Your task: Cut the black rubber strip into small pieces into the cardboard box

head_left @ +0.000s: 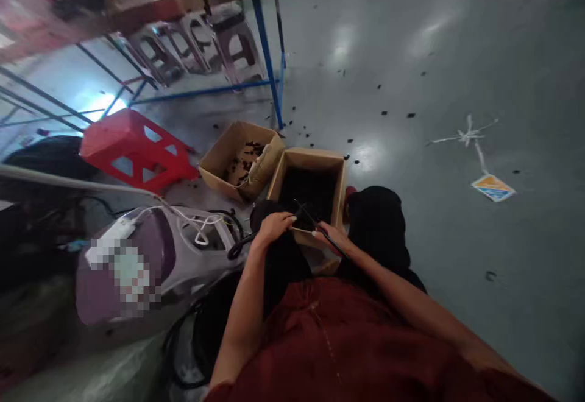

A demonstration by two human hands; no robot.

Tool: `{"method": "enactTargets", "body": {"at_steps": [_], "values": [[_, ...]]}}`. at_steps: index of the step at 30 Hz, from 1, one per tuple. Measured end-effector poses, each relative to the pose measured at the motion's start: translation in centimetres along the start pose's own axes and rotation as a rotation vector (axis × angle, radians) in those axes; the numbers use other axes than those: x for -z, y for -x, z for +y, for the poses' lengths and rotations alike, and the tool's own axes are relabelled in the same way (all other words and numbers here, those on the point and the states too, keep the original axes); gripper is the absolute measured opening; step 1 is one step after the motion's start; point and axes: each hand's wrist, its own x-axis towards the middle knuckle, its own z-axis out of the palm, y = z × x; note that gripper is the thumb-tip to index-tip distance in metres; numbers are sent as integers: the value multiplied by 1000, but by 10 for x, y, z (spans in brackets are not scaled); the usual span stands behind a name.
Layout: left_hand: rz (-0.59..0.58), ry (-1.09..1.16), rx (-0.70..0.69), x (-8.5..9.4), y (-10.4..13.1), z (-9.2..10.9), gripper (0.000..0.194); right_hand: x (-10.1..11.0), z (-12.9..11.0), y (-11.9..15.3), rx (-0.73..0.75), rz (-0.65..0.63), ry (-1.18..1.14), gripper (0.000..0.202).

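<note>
Both my hands are over the near edge of a cardboard box (343,176) filled with a dark mass, between my knees. My left hand (275,228) is closed, fingers pinched around a black cord-like strip (238,247) that trails out to the left in a loop. My right hand (329,237) is closed on a thin dark length (339,247), which runs along the palm and points up over the box. Whether that length is a tool or another strip cannot be made out. The fingertips of the two hands are a short gap apart.
A second cardboard box (219,176) with dark scraps stands left of the first. Beyond it a red stool (137,146) lies tipped. A purple-grey stool (95,292) carries a white power strip (109,242). A blue-legged table (267,49) stands ahead; black bits dot the floor.
</note>
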Motion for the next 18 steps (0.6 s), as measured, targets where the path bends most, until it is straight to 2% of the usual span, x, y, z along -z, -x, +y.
{"method": "enactTargets", "body": {"at_steps": [5, 11, 18], "values": [[-19, -7, 21, 0, -4, 6, 37, 0, 1, 5, -48, 46, -4, 28], [-27, -22, 5, -2, -8, 3, 37, -5, -1, 9, -76, 74, -48, 22], [-50, -67, 22, 0, -10, 7, 38, -6, -1, 8, -100, 83, 19, 19]]}}
